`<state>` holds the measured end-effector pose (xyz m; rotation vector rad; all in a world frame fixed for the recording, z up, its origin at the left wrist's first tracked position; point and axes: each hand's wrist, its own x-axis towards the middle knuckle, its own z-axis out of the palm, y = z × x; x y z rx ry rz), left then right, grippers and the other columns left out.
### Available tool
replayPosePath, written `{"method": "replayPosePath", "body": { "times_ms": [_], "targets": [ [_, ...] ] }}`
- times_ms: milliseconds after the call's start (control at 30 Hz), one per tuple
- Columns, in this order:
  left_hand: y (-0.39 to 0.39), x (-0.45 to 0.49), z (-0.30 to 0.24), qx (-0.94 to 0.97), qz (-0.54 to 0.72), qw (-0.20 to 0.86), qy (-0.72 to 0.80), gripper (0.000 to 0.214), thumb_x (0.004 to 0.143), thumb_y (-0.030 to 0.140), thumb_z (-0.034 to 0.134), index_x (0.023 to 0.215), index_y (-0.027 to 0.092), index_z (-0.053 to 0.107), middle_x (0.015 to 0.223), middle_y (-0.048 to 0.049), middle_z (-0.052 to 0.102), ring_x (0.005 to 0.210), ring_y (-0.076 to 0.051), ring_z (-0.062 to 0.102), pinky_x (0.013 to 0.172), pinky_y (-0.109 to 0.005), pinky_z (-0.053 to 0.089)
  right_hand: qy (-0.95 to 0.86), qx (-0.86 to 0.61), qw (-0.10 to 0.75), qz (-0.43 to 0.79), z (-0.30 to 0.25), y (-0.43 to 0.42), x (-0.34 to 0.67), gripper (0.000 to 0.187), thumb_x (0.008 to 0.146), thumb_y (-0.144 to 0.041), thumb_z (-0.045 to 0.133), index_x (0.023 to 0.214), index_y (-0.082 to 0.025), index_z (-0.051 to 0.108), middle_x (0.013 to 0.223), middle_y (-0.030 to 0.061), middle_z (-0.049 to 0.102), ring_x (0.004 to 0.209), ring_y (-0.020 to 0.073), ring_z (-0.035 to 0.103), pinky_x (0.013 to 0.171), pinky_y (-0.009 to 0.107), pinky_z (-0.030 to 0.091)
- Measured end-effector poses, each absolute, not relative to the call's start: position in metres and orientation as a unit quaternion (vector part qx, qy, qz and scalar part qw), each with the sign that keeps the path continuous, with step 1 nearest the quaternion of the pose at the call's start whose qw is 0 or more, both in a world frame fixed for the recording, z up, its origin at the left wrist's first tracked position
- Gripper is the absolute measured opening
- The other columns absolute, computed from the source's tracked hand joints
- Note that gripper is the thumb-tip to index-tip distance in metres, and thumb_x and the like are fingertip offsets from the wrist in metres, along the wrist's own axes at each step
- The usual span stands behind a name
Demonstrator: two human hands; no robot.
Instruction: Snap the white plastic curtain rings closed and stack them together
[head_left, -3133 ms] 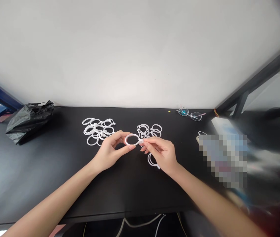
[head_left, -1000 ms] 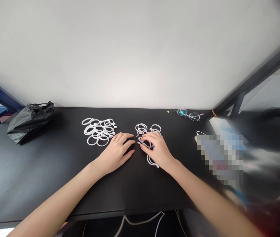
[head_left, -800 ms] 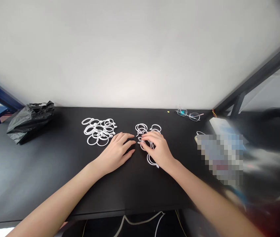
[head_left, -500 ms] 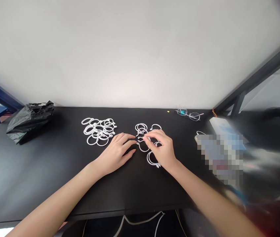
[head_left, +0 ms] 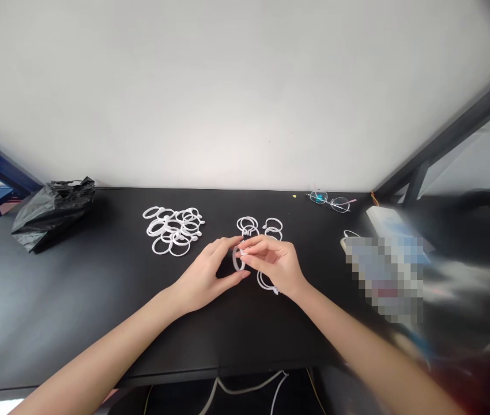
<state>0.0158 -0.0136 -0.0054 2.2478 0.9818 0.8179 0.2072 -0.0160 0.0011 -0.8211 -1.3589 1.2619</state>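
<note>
Both my hands meet over the middle of the black table (head_left: 55, 300), a little above its top. My right hand (head_left: 277, 265) pinches a white plastic ring (head_left: 237, 261), held on edge. My left hand (head_left: 208, 275) curls around the same ring, thumb below and fingers above it. Just behind the hands lies a small group of white rings (head_left: 262, 226), and two more rings (head_left: 266, 282) show under my right palm. A larger pile of white rings (head_left: 172, 229) lies to the left.
A crumpled black plastic bag (head_left: 50, 210) sits at the far left. A pair of glasses (head_left: 330, 200) lies near the back wall on the right. A blurred-out object (head_left: 383, 271) with white cables occupies the right side. Cables hang below the front edge.
Earlier both hands lay low on the table by the small group of rings. My right hand has picked a ring up, and my left hand has risen from flat to close around it.
</note>
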Motion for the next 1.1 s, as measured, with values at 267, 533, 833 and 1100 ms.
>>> {"method": "replayPosePath", "body": {
  "times_ms": [267, 533, 833, 1100],
  "targets": [
    [-0.013, 0.016, 0.001, 0.774, 0.372, 0.294, 0.42, 0.035, 0.088, 0.038, 0.066, 0.117, 0.02, 0.059, 0.092, -0.0039, 0.068, 0.084, -0.019, 0.065, 0.083, -0.035, 0.054, -0.593, -0.382, 0.543, 0.455, -0.001, -0.015, 0.21, 0.012, 0.08, -0.036, 0.078, 0.081, -0.024, 0.077, 0.092, 0.0056, 0.074, 0.084, 0.0215, 0.073, 0.071, 0.036, 0.065],
    [-0.008, 0.01, 0.004, 0.732, 0.379, 0.371, 0.427, 0.029, 0.087, 0.039, 0.067, 0.11, 0.021, 0.063, 0.086, -0.0008, 0.064, 0.083, -0.017, 0.062, 0.081, -0.031, 0.051, -0.655, -0.372, 0.506, 0.42, -0.005, -0.013, 0.217, 0.013, 0.089, -0.031, 0.068, 0.095, -0.027, 0.078, 0.084, 0.0036, 0.072, 0.077, 0.0189, 0.071, 0.066, 0.033, 0.062],
    [-0.007, 0.006, 0.001, 0.723, 0.372, 0.403, 0.421, 0.03, 0.089, 0.038, 0.067, 0.114, 0.022, 0.061, 0.088, -0.0002, 0.063, 0.087, -0.016, 0.06, 0.084, -0.031, 0.048, -0.67, -0.375, 0.518, 0.378, -0.005, -0.014, 0.216, 0.009, 0.087, -0.022, 0.07, 0.09, -0.025, 0.078, 0.08, 0.0022, 0.073, 0.073, 0.0169, 0.07, 0.064, 0.029, 0.06],
    [-0.007, 0.006, 0.002, 0.718, 0.364, 0.412, 0.427, 0.032, 0.088, 0.039, 0.067, 0.114, 0.022, 0.061, 0.087, -0.0005, 0.063, 0.085, -0.016, 0.059, 0.083, -0.031, 0.047, -0.701, -0.359, 0.507, 0.35, -0.006, -0.012, 0.219, 0.012, 0.09, -0.02, 0.066, 0.092, -0.024, 0.077, 0.081, 0.0031, 0.073, 0.071, 0.0161, 0.069, 0.062, 0.028, 0.058]
  ]
}}
